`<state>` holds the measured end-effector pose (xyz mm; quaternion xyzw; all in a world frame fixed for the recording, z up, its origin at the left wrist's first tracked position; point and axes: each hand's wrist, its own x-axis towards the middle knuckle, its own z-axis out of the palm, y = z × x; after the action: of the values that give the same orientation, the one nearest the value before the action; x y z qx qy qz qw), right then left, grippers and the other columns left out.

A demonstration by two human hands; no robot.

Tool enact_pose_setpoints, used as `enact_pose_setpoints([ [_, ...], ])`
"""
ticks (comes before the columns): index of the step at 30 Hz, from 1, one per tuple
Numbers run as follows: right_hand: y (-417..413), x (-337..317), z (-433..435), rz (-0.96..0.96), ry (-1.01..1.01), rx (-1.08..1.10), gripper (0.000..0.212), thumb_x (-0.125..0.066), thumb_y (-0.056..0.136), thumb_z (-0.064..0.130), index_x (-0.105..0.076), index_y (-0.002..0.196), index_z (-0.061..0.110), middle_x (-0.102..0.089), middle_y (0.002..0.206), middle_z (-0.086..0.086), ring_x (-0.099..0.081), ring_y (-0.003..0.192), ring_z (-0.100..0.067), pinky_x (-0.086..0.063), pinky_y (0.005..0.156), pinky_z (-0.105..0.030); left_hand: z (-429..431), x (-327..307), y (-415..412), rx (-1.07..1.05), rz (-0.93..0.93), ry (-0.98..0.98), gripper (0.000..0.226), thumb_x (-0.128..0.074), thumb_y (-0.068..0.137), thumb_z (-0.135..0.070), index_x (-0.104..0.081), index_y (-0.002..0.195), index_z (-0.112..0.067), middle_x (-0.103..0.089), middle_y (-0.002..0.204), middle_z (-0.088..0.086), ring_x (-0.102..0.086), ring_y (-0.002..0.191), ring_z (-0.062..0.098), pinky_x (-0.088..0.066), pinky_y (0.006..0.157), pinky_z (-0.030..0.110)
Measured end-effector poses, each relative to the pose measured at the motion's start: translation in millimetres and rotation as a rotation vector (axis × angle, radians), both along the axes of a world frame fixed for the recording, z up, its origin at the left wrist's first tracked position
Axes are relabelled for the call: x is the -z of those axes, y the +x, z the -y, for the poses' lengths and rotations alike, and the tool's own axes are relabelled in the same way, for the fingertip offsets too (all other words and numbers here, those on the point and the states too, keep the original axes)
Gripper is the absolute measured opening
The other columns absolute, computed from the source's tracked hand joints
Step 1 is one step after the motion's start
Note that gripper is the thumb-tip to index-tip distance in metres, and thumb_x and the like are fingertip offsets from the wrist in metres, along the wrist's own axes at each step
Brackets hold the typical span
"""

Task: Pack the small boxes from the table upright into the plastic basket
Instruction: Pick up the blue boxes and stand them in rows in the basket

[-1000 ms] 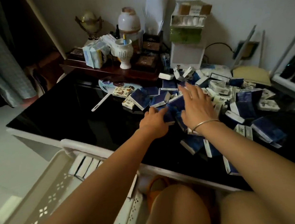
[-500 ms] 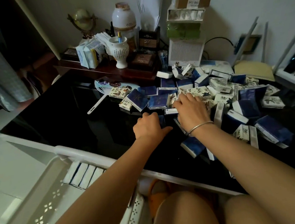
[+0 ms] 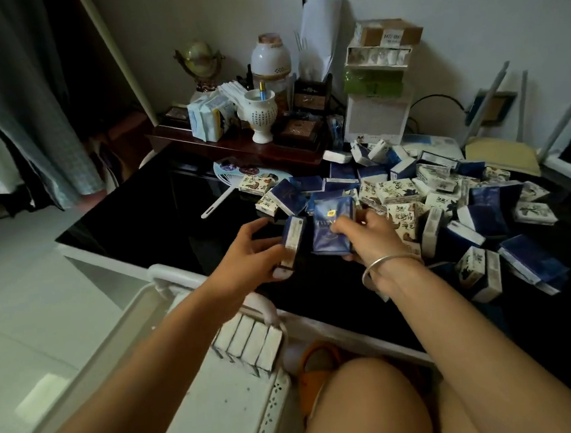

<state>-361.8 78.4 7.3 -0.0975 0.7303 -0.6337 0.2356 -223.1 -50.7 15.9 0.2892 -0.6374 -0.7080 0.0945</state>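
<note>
Both hands are loaded just above the table's point(image 3: 161, 212) near edge. Our left hand point(image 3: 246, 257) has fingers and thumb clamped round a box point(image 3: 294, 237) held on end, narrow pale side facing us. Our right hand point(image 3: 368, 240) curls round a blue box point(image 3: 332, 224), long axis up too, and the two boxes sit just beside each other. The pile point(image 3: 446, 196) sprawls behind and to the right. The basket point(image 3: 166, 277) sits below that near edge, down-left of both hands, with a row point(image 3: 249, 344) of four standing in its far right corner. The left hand is nearer, and its box looks upright enough to come straight back and down beside that row.
</note>
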Motion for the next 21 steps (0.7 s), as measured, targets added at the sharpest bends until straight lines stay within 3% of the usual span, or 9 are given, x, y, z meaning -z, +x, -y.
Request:
enact_pose_setpoints([
  [3,24,-8,7,0.029,-0.013,-0.047,0.02,-0.068,0.074,0.02,-0.062,0.092,0.014,-0.065,0.083,-0.005,-0.06,0.08,-0.023,-0.047,0.065,-0.032,2,-12,34,0.039,-0.088,0.272,0.04,-0.044,0.096,-0.007,-0.05,0.133,-0.019,-0.06,0.124,0.02,-0.062,0.111,0.034,-0.059,0.084,0.038],
  [6,52,-16,17,0.084,-0.037,-0.154,0.024,-0.066,0.08,0.018,-0.06,0.103,0.015,-0.067,0.09,-0.005,-0.063,0.082,-0.02,-0.048,0.07,-0.034,6,-13,58,0.012,-0.183,0.493,0.041,-0.028,0.095,-0.013,-0.055,0.126,-0.011,-0.058,0.129,0.024,-0.062,0.109,0.032,-0.059,0.08,0.04],
  [10,83,-20,33,0.086,-0.009,-0.244,0.032,-0.068,0.081,0.023,-0.055,0.11,0.017,-0.066,0.095,-0.006,-0.061,0.077,-0.017,-0.042,0.057,-0.026,16,-8,82,-0.075,-0.236,0.58,0.045,-0.027,0.098,-0.025,-0.052,0.132,-0.009,-0.063,0.125,0.02,-0.066,0.102,0.028,-0.056,0.083,0.042],
  [13,98,-21,46,0.089,-0.03,-0.302,0.034,-0.065,0.083,0.013,-0.053,0.114,0.021,-0.063,0.103,-0.01,-0.06,0.075,-0.017,-0.042,0.043,-0.019,24,-2,99,-0.054,-0.215,0.429,0.044,-0.042,0.097,-0.043,-0.059,0.126,-0.014,-0.069,0.118,0.013,-0.069,0.102,0.025,-0.057,0.08,0.034],
  [17,116,-21,66,-0.006,-0.03,-0.413,0.052,-0.059,0.085,0.005,-0.053,0.125,0.037,-0.059,0.116,-0.004,-0.063,0.09,-0.017,-0.051,0.062,-0.02,41,13,121,-0.176,-0.153,0.167,0.022,-0.054,0.096,-0.017,-0.064,0.115,-0.015,-0.073,0.101,0.007,-0.068,0.09,0.017,-0.055,0.078,0.03],
  [19,123,-20,76,-0.03,-0.024,-0.425,0.045,-0.061,0.084,0.006,-0.058,0.118,0.036,-0.062,0.113,-0.005,-0.064,0.088,-0.019,-0.054,0.063,-0.023,53,26,131,-0.281,-0.091,0.039,0.018,-0.056,0.095,-0.012,-0.066,0.108,-0.02,-0.072,0.096,0.006,-0.066,0.087,0.017,-0.052,0.082,0.032],
  [21,128,-18,86,-0.024,-0.005,-0.408,0.032,-0.066,0.084,0.012,-0.061,0.112,0.029,-0.064,0.109,-0.009,-0.065,0.088,-0.021,-0.056,0.075,-0.033,66,40,141,-0.384,-0.042,-0.1,0.018,-0.059,0.092,-0.009,-0.066,0.102,-0.022,-0.07,0.092,0.006,-0.064,0.084,0.018,-0.051,0.077,0.028],
])
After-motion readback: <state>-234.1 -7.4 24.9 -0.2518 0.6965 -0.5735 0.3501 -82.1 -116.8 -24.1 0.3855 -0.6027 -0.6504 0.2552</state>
